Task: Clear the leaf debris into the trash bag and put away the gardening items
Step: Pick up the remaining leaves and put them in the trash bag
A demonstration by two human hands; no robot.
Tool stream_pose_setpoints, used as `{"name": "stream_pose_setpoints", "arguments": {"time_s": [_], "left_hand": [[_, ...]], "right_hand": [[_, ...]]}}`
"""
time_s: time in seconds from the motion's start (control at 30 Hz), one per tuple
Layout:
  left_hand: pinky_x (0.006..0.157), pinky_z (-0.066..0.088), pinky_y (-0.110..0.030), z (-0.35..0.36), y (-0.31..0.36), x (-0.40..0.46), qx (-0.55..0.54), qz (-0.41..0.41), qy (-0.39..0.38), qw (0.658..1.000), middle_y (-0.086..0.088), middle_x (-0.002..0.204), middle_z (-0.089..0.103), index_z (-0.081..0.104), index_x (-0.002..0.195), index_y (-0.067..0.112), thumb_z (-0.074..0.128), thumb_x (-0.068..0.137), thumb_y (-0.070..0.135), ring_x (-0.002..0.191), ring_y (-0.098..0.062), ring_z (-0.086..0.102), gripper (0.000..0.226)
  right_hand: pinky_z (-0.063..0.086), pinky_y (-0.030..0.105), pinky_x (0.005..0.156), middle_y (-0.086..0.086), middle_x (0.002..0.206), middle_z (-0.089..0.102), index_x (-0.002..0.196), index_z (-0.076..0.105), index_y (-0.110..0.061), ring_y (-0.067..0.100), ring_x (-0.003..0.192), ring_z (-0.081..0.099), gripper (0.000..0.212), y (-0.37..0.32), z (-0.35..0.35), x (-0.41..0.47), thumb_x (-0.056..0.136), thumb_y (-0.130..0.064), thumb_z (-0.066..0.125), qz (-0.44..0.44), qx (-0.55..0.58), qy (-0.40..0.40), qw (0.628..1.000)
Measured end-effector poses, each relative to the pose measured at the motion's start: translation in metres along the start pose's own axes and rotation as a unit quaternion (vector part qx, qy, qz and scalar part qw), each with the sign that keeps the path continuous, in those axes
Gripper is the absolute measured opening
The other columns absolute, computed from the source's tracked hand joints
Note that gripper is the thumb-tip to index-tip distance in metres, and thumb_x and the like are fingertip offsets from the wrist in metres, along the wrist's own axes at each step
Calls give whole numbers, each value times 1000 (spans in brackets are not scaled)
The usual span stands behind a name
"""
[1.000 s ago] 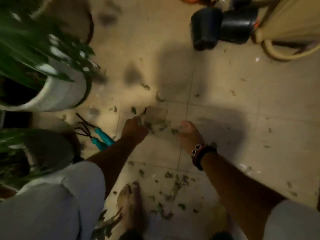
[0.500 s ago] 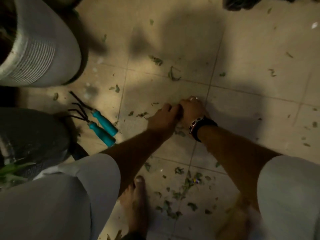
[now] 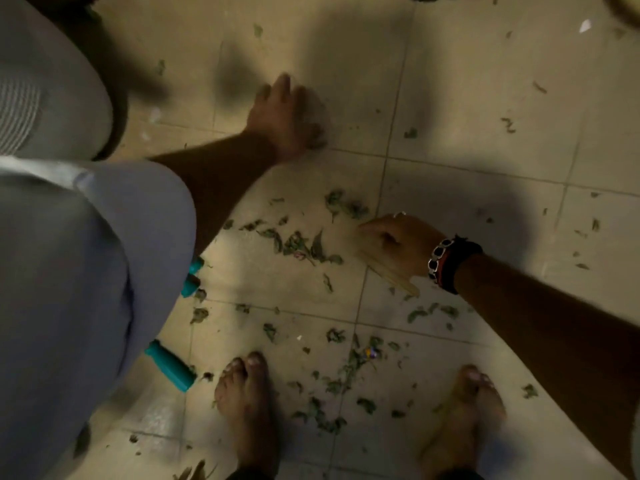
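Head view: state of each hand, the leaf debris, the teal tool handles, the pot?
left hand: flat on the tile, fingers spread
right hand: low over the floor beside the leaves, grip unclear
leaf debris: scattered, uncollected
teal-handled tools: lying on floor, partly hidden by knee
grey pot: upright

A single head-mounted wide-angle view looks almost straight down at the tiled floor (image 3: 467, 81) from standing or stooped height. The near edge of the frame takes in the person's bare feet (image 3: 246, 393); the far edge reaches the floor beyond the left hand (image 3: 280, 116). A pale trouser leg (image 3: 69, 289) fills the near left. No second view shares the scene.
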State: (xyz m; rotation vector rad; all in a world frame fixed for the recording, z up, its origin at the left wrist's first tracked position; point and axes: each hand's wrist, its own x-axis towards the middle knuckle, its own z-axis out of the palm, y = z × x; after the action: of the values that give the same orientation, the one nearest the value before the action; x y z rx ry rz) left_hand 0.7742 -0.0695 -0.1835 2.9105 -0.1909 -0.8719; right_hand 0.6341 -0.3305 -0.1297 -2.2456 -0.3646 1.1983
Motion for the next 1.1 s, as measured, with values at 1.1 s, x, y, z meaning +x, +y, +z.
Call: {"name": "stream_pose_setpoints", "arguments": {"time_s": [1.1], "left_hand": [[101, 49, -52, 141, 43, -264, -146, 157, 130, 968, -20, 137, 56, 57, 129, 13, 61, 88, 22, 126, -36, 52, 41]], "right_hand": [[48, 32, 47, 11, 66, 66, 98, 75, -21, 34, 57, 64, 30, 19, 65, -95, 81, -28, 51, 51, -183, 312, 931]]}}
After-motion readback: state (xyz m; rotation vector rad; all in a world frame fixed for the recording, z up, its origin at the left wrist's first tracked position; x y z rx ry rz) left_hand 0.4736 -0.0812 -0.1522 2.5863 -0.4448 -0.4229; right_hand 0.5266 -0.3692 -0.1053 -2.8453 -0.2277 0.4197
